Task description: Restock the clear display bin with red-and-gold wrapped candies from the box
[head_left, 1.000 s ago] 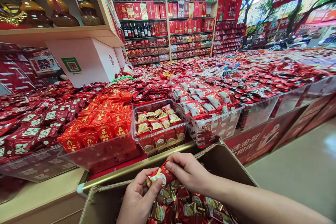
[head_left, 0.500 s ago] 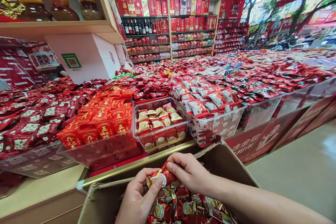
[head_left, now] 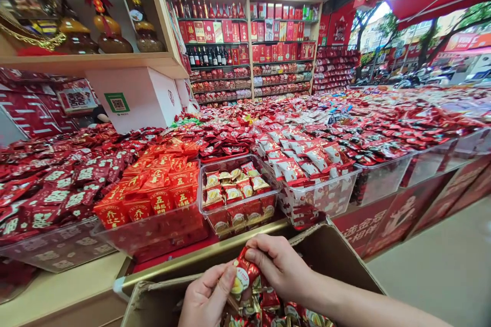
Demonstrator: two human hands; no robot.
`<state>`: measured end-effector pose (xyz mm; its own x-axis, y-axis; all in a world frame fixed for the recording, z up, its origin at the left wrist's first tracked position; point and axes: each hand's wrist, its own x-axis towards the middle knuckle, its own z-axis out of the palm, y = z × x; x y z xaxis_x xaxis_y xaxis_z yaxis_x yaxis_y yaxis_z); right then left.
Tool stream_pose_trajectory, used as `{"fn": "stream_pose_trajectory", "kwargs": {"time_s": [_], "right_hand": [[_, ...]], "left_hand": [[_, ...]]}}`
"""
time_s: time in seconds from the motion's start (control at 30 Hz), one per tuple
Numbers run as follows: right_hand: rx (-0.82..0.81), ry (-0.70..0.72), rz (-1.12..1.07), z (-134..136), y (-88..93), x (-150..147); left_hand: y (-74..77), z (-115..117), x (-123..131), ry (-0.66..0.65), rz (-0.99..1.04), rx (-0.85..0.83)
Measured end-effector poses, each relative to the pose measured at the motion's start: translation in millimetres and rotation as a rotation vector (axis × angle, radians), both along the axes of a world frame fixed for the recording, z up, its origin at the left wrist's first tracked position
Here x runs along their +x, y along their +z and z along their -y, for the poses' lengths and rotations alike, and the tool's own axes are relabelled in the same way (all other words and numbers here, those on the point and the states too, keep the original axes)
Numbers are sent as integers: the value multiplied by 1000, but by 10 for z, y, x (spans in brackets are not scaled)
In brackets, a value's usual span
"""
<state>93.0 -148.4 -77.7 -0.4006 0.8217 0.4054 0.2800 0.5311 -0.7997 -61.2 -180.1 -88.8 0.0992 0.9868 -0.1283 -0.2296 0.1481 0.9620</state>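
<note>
Between my two hands is a small red wrapped candy (head_left: 244,274) with a round white-and-yellow picture on its face. My left hand (head_left: 210,294) pinches its left end between thumb and fingers. The right end is gripped by my right hand (head_left: 276,269), thumb on top. Both hands are over an open cardboard box (head_left: 347,264), whose load of similar red-and-gold wrapped candies (head_left: 270,300) shows below them. Just beyond the box, a clear plastic bin (head_left: 240,208) has the same kind of candies set in rows.
Left of that bin is one of bright red packets (head_left: 161,199); to its right, one of red-and-white packets (head_left: 303,158). More packed bins line the counter. A gold counter edge (head_left: 172,261) runs behind the box. Shelves of bottles and boxes (head_left: 249,36) stand at the back.
The candy has turned in my fingers, its round picture now more toward me. My left hand has moved slightly closer to my right. The view has tilted up a little.
</note>
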Motion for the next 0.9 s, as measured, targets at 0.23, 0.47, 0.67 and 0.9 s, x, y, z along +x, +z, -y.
{"fn": "stream_pose_trajectory", "kwargs": {"time_s": [0.23,0.47,0.67,0.9], "right_hand": [[-118,13,-66,-50,-34,16],[-164,-9,-57,-96,-26,21],[492,-110,290,87,-38,55],[743,-76,572,204,-77,-67]], "left_hand": [[84,61,45,-28,106,-96],[52,58,75,105,60,-144],[-71,-11,-16,166,-102,-70],[-117,-60,-74,80,-208,105]]}}
